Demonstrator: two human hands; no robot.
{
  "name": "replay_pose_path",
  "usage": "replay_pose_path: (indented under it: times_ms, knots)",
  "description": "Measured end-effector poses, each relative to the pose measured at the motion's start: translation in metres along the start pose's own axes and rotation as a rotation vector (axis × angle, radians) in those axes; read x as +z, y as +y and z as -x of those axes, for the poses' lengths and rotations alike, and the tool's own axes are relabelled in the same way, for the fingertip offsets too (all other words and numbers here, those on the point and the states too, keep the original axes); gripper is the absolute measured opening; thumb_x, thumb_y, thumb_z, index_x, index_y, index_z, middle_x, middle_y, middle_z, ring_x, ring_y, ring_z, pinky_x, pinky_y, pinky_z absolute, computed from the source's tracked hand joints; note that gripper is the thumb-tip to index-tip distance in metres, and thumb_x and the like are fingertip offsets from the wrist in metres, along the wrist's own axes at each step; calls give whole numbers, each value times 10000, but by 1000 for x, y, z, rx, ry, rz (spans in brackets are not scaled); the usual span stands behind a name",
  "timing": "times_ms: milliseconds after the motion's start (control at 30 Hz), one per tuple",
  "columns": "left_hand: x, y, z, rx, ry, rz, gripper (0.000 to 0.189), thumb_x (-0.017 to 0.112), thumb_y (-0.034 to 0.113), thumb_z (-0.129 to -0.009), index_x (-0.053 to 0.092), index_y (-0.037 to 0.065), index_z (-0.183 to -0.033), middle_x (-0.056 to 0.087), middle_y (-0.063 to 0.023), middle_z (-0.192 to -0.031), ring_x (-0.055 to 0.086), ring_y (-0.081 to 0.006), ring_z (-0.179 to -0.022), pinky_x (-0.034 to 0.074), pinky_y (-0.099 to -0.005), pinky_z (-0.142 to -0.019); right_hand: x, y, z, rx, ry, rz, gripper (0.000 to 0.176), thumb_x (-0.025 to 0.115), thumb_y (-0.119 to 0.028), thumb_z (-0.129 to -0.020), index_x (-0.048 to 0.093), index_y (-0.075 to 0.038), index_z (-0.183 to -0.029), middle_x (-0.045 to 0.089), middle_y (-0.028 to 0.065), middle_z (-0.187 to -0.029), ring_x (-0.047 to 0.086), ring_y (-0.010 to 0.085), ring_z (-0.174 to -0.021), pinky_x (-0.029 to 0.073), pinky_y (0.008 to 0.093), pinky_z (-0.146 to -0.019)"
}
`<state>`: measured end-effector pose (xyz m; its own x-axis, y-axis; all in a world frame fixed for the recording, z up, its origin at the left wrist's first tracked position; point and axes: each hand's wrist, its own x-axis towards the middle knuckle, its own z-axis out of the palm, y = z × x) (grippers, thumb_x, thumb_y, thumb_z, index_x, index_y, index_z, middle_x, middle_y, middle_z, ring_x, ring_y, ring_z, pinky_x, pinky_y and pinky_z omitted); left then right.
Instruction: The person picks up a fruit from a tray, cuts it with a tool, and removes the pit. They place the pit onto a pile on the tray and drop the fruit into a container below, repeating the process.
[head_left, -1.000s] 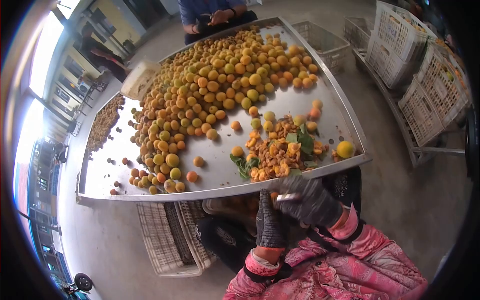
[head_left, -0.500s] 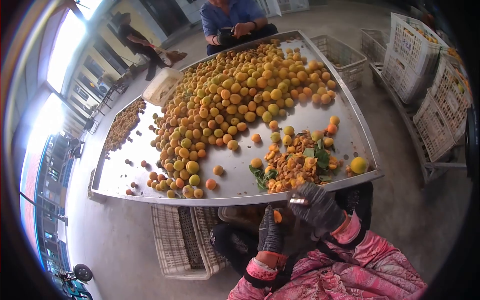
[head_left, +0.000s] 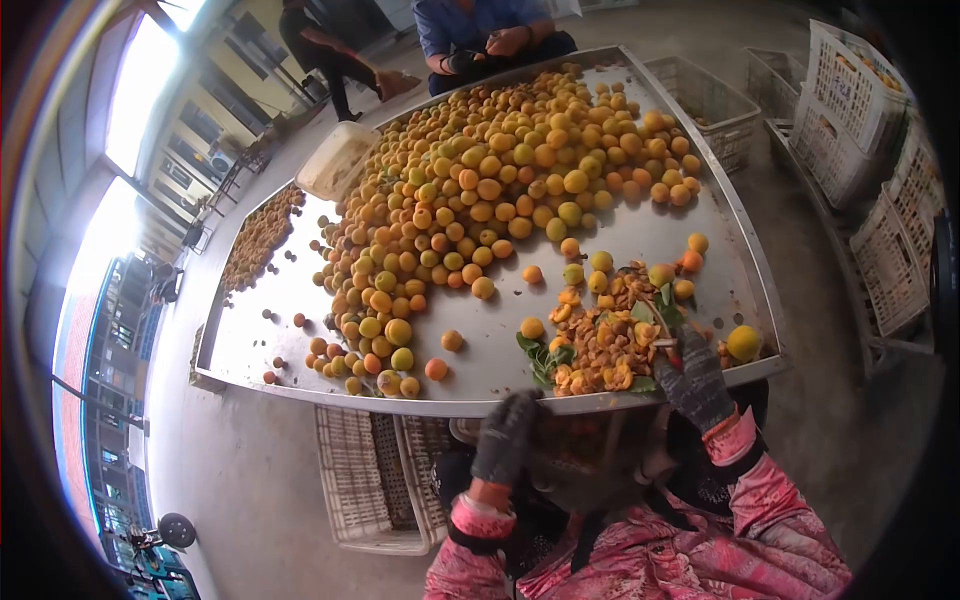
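Note:
My left hand (head_left: 503, 437), in a dark grey glove, is at the table's front edge. Its fingers are blurred, and nothing shows in them. Over the right part of the pile of apricot pits and pulp (head_left: 605, 345), my right hand (head_left: 697, 382) has its gloved fingers closed round a small knife-like tool (head_left: 664, 343), whose light end sticks out. Green leaves (head_left: 548, 358) lie in the pile. A large yellow fruit (head_left: 744, 343) sits just right of my right hand. Many whole apricots (head_left: 480, 190) cover the middle and back of the metal table (head_left: 480, 345).
A person (head_left: 480, 35) sits at the far side, while another (head_left: 330, 50) stands behind with a broom (head_left: 395, 84). A white tub (head_left: 335, 165) is on the left edge. Plastic crates stand beneath the table (head_left: 375, 490) and stacked at right (head_left: 845, 110).
My left hand has moved left and up to the table edge; the orange apricot piece in it no longer shows. My right hand has gone right and up over the pile. The view has shifted slightly.

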<state>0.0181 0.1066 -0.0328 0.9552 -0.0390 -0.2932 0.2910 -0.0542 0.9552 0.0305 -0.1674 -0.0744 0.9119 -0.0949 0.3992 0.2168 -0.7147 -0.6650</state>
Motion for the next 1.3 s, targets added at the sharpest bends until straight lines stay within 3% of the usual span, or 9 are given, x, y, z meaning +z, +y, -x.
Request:
replay_pose_path:
  times_ms: [100, 233, 300, 467, 600, 800, 867, 1000, 1300]
  knots:
    - [-16, 35, -55, -8, 200, 0, 356, 490, 301, -912, 542, 15, -1119, 615, -112, -893, 599, -161, -600, 482, -250, -531, -4, 3, 7, -127, 82, 156, 477, 664, -99, -743, 475, 50, -1155, 541, 258, -1059, 550, 398, -948, 450, 429, -832]
    - [-50, 31, -158, 79, 401, -358, 439, 520, 373, -887, 529, 21, -1147, 624, -116, -905, 611, -166, -572, 471, -273, -495, -8, 9, 7, -432, 59, 392, 333, 625, -103, -792, 521, 12, -1087, 547, 227, -1000, 561, 347, -885, 463, 403, -786]
    - [-70, 20, -209, 38, 440, -543, 486, 541, 408, -860, 524, 24, -1158, 626, -140, -936, 630, -205, -644, 487, -302, -546, -10, 4, 9, 322, -87, -338, 243, 616, -99, -801, 535, -2, -1009, 543, 180, -895, 561, 301, -851, 467, 401, -736]
    - [-41, 38, -245, 6, 563, -1054, 652, 607, 498, -737, 500, 40, -1190, 600, -226, -1045, 552, -369, -1024, 451, -425, -835, -24, -26, -8, 269, -61, -398, 175, 581, -83, -842, 532, -17, -996, 541, 64, -807, 564, 127, -600, 462, 269, -515]
    - [-36, 42, -250, -19, 543, -1056, 652, 634, 477, -719, 497, 50, -1192, 602, -222, -1042, 565, -371, -998, 460, -426, -817, -23, -22, -3, 343, -65, -496, 183, 585, -82, -841, 541, -15, -1006, 553, 72, -810, 587, 153, -657, 472, 290, -554]
    - [-31, 29, -230, 179, 451, -736, 536, 668, 283, -769, 483, 33, -1205, 605, -179, -1035, 607, -267, -927, 499, -364, -768, -16, -6, 4, 170, -1, -415, 178, 589, -99, -854, 565, 0, -1000, 586, 89, -832, 586, 169, -729, 475, 313, -624]
    - [-12, 39, -204, 324, 254, 21, 448, 610, 162, -834, 460, 0, -1224, 564, -144, -1099, 597, -225, -917, 508, -339, -781, -14, 0, 11, 355, -2, -765, 205, 597, -117, -858, 566, 2, -1022, 593, 74, -827, 570, 149, -712, 468, 293, -631]
    - [5, 54, -156, 358, -119, 330, 482, 586, 40, -844, 403, 10, -1289, 505, -124, -1192, 571, -194, -960, 469, -308, -864, -33, -23, 0, 352, -118, -708, 226, 591, -130, -869, 565, -4, -1055, 593, 42, -820, 554, 114, -713, 455, 265, -634]
    - [76, 64, -48, 443, -158, 533, 567, 601, 132, -835, 334, 50, -1328, 494, -119, -1146, 572, -248, -949, 484, -344, -839, -35, -75, -3, 325, -65, -870, 251, 550, -127, -898, 545, -22, -1126, 580, 11, -830, 517, 78, -734, 449, 240, -662]
